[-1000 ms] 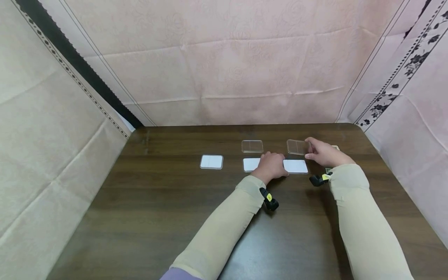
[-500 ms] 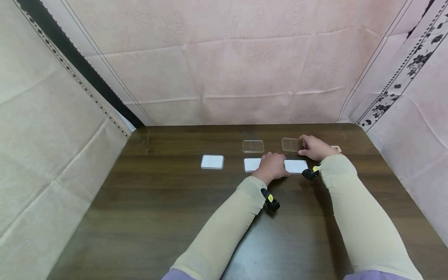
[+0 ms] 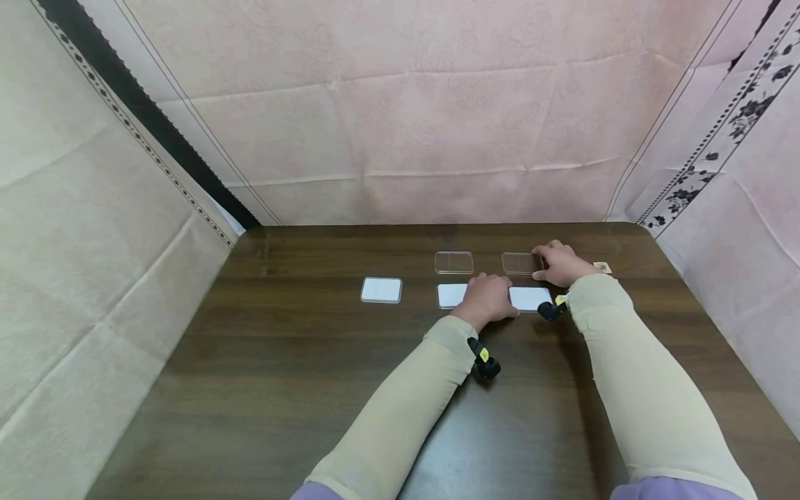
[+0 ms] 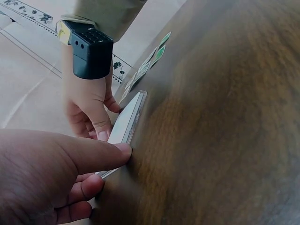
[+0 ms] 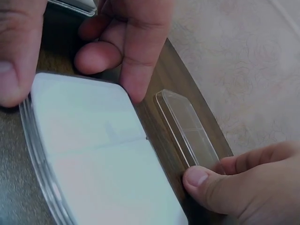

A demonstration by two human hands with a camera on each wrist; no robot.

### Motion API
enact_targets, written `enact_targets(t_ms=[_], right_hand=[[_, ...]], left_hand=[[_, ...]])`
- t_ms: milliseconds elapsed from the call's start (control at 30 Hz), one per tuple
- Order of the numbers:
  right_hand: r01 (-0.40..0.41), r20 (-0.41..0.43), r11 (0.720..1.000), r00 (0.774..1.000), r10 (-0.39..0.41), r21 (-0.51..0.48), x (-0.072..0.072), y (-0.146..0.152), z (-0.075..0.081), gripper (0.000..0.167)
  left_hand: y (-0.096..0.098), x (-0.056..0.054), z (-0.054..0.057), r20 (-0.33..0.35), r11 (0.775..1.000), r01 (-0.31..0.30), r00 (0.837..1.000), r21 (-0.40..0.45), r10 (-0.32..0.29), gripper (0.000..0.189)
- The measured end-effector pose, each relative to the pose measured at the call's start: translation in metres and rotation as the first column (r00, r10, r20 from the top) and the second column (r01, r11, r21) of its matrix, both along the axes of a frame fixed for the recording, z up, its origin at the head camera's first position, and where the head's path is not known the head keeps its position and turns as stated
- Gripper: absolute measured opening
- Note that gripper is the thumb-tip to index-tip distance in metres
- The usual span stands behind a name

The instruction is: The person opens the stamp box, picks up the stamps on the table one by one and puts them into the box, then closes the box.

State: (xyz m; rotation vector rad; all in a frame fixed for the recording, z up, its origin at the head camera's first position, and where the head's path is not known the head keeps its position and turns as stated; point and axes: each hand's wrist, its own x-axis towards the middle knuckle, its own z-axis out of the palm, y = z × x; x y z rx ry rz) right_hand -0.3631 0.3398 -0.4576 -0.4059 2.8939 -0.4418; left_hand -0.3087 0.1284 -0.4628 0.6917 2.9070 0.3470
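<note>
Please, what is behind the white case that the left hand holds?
A clear plastic case, its right end gripped by the right hand; what the hand covers cannot be seen.

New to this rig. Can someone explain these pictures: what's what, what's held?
No robot: these are a person's two bare hands. The wide view is from a camera on the head, looking down; the other two are from small cameras worn on the wrists, left and right.

On the wooden table lie flat white-topped cases, one at left and one in the middle, a clear plastic piece behind, and some small green-and-white pieces at the right.

The left hand grips the rightmost white-topped case by its end. The right hand pinches another clear piece.
</note>
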Motion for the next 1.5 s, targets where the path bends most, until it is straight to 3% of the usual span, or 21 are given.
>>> enact_targets(t_ms=[467,800,1133,1367,1500], right_hand=[[0.048,0.069,0.998,0.997,-0.046,-0.026,-0.007,0.003,0.001,0.062],[0.067,0.064,0.994,0.996,-0.062,-0.082,-0.007,0.002,-0.001,0.071],[0.07,0.0,0.985,0.997,-0.071,-0.156,-0.001,0.002,-0.002,0.088],[0.136,-0.099,0.971,0.983,-0.157,-0.196,0.015,-0.012,-0.003,0.077],[0.147,-0.142,0.973,0.974,-0.173,-0.181,0.025,-0.02,0.0,0.066]], left_hand=[[0.001,0.0,-0.004,0.011,1.0,-0.006,1.0,0.015,0.006,0.049],[0.001,0.001,-0.002,0.018,1.0,-0.004,1.0,0.008,0.004,0.051],[-0.001,-0.001,-0.003,0.009,1.0,0.01,1.0,-0.004,-0.01,0.057],[-0.011,0.001,0.002,-0.04,0.998,0.021,0.999,0.055,-0.019,0.066],[-0.026,0.003,0.01,-0.081,0.99,0.053,0.996,0.127,-0.043,0.061]])
